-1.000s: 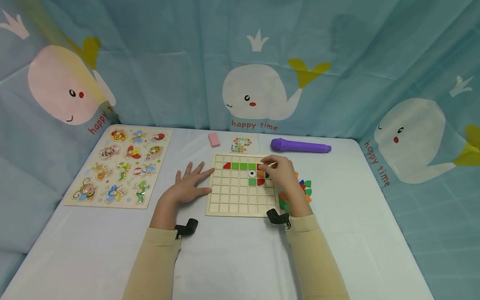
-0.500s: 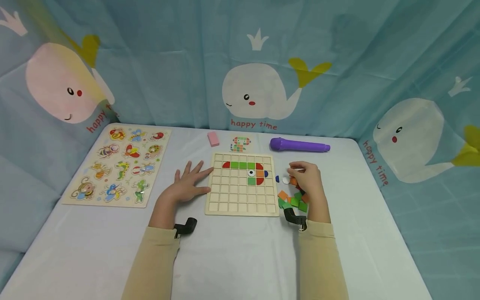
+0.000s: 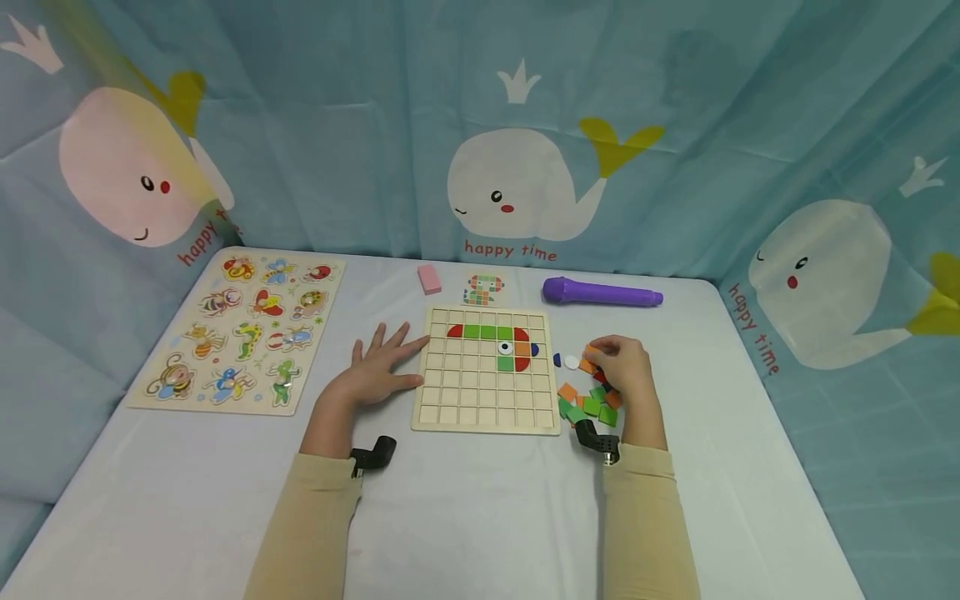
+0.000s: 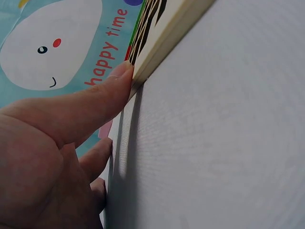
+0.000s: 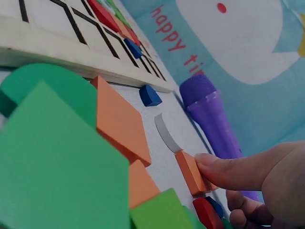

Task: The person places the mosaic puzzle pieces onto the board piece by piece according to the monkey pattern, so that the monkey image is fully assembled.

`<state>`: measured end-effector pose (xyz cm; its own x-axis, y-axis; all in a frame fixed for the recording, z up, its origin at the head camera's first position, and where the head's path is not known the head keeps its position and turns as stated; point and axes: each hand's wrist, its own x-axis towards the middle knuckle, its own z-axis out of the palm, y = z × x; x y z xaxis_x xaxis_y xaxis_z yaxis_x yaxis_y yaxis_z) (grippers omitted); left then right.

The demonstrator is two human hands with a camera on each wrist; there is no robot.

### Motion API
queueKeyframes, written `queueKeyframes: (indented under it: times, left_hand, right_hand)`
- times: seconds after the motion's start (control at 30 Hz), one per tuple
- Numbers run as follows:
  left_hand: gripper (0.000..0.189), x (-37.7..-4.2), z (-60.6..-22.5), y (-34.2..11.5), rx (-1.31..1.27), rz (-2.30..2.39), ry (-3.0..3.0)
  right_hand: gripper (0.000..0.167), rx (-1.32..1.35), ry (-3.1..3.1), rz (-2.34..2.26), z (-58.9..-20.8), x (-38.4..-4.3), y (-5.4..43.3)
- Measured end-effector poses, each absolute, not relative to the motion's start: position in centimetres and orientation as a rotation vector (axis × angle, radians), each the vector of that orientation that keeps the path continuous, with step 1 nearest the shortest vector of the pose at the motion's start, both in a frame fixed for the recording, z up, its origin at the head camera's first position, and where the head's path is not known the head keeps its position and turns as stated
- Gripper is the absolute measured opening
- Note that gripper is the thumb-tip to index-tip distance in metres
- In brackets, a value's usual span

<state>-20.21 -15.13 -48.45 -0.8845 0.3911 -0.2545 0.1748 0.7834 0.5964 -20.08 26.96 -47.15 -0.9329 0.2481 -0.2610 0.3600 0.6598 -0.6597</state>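
My left hand lies with fingers spread at the left side of the wooden grid board. In the left wrist view its thumb touches the board's edge. Red, green, orange and blue tiles and a round eye tile sit in the upper right squares of the board. To the right, my right hand pinches an orange tile over the loose pile. The right wrist view shows the thumb against an orange tile; the other fingers are partly hidden.
Loose green tiles, a white disc and a blue half-round tile lie right of the board. Behind it are a pattern card, a pink block and a purple toy microphone. An insect puzzle board lies left.
My right hand has left the grid board, moving right to the loose tiles, and now has an orange tile at its fingertips. The left hand has stayed in place.
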Motion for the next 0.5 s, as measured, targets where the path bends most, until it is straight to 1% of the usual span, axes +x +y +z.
queueKeyframes:
  times: [0.23,0.5]
  left_hand:
    - [0.076,-20.2,-48.4,-15.1,0.428,0.818,2.61]
    - [0.075,-20.1,-48.2,-15.0,0.42,0.823,2.611]
  right_hand:
    - [0.031,0.575,2.727,-1.203,-46.7,-19.9,26.6]
    - [0.036,0.489,2.738,-1.368,-45.7,-19.7,24.3]
